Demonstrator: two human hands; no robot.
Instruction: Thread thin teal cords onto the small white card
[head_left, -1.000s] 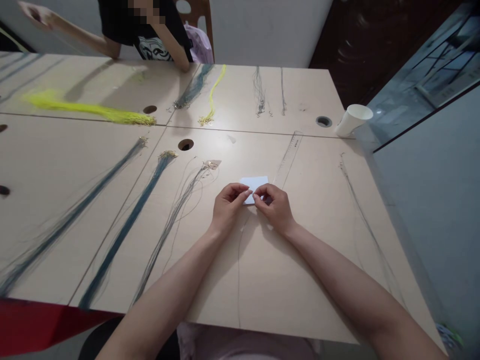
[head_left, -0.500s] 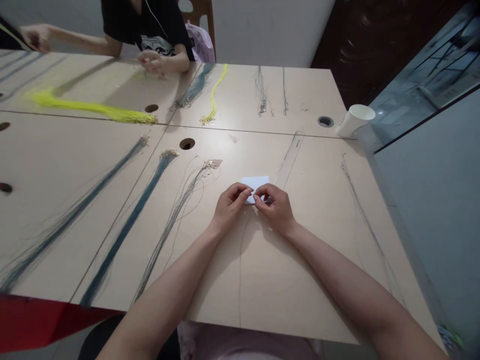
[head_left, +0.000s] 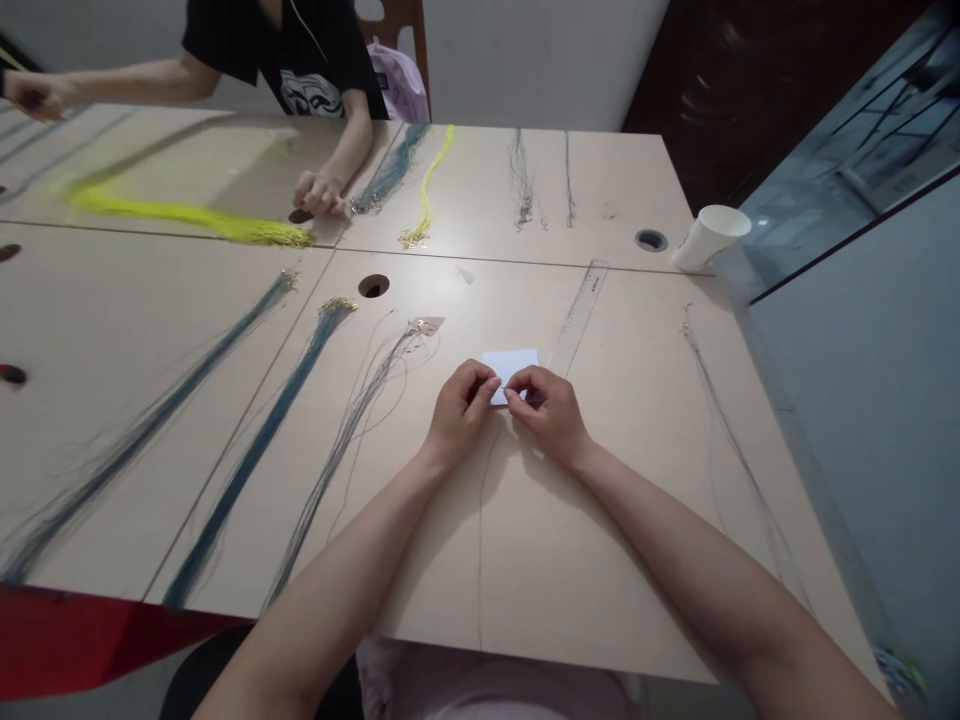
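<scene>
My left hand (head_left: 459, 405) and my right hand (head_left: 551, 408) meet over a small white paper pad (head_left: 511, 360), thumbs and forefingers pinched. A tiny dark piece of thin fishing line (head_left: 480, 540) spans the narrow gap between the fingertips; whether a hook is on it, I cannot tell. From below my hands the line trails down the table to its front edge. Left of my hands lies a loose grey bundle of lines (head_left: 330, 465) with small gold hooks (head_left: 424, 326) at its far end. Behind my right hand lies a clear ruler (head_left: 583, 305).
Two blue-grey line bundles (head_left: 259, 455) (head_left: 150, 430) lie further left. A yellow bundle (head_left: 180, 218) lies before a co-worker in black (head_left: 300, 60). At right are thin lines (head_left: 727, 430), a white paper cup (head_left: 711, 238) and a cable hole (head_left: 651, 241).
My fingertips have drawn slightly apart, showing the dark strand between them. The co-worker's one hand has come down onto the table near the hole; their other arm has stretched further left.
</scene>
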